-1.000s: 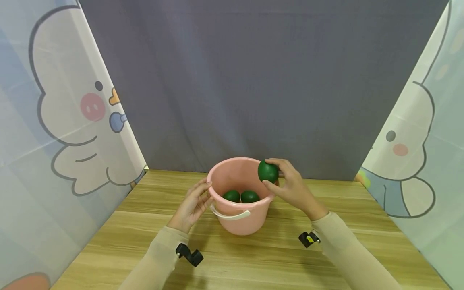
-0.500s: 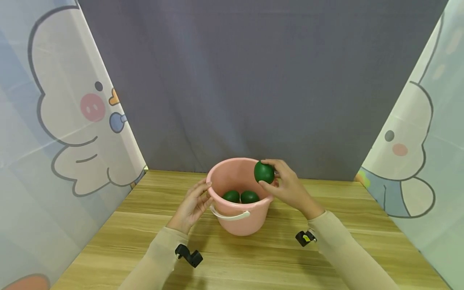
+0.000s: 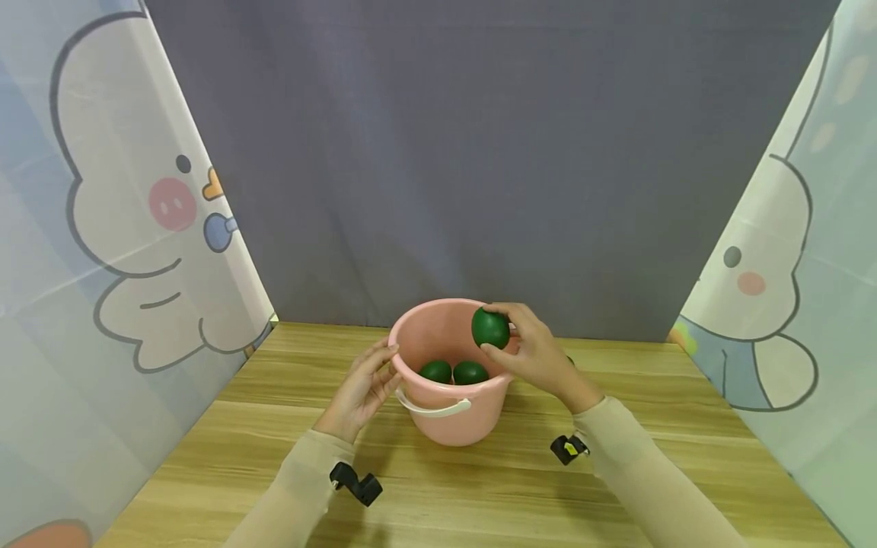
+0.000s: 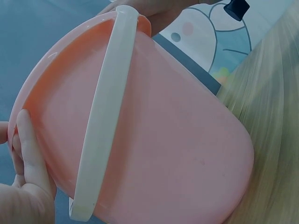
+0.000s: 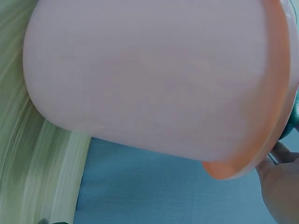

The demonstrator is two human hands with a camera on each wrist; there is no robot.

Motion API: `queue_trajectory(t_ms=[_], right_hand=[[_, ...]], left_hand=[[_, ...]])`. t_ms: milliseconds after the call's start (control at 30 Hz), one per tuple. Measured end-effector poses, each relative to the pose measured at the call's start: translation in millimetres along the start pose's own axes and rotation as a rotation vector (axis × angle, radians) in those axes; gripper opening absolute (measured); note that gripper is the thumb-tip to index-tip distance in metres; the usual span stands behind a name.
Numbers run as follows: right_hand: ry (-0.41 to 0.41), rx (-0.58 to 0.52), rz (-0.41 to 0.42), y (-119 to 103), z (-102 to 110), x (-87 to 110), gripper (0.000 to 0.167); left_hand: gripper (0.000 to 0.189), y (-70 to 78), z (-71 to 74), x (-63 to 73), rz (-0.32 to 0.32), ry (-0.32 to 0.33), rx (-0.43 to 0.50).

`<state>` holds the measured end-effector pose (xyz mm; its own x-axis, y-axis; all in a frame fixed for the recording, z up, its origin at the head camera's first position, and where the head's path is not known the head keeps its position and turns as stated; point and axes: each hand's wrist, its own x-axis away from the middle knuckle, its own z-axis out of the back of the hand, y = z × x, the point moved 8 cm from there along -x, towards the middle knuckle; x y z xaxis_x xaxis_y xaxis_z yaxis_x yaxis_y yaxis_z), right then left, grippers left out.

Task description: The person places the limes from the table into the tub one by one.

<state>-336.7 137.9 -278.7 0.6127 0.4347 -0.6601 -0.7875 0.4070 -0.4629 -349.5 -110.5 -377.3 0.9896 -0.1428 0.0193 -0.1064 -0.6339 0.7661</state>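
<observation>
A pink bucket (image 3: 448, 415) stands upright on the wooden table, its white handle (image 3: 438, 411) hanging down at the front. My left hand (image 3: 359, 388) grips the bucket's left rim; in the left wrist view, fingers (image 4: 32, 149) lie under the rim's edge. Over the right side of the bucket's mouth, my right hand (image 3: 534, 354) holds a smooth dark green oval fruit (image 3: 489, 328) between thumb and fingers. Two similar green fruits (image 3: 435, 371) lie side by side inside the bucket. The right wrist view catches only a sliver of the held fruit (image 5: 294, 116).
A grey cloth (image 3: 438, 167) hangs behind the wooden table (image 3: 651, 441). Cartoon-printed curtains (image 3: 130, 228) border both sides. A small dark object (image 3: 571, 361), mostly hidden, peeks out behind the right wrist.
My right hand has moved the held fruit left, farther over the bucket's mouth. My left hand keeps its grip on the rim. A small dark object now shows behind the right wrist.
</observation>
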Motion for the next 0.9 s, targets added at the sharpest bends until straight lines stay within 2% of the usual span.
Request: queue_trajectory(t_ms=[900], right_hand=[[-0.058, -0.017, -0.037, -3.5, -15.8, -10.4, 0.059]], left_hand=[[0.029, 0.4, -1.3, 0.1, 0.002, -0.013, -0.015]])
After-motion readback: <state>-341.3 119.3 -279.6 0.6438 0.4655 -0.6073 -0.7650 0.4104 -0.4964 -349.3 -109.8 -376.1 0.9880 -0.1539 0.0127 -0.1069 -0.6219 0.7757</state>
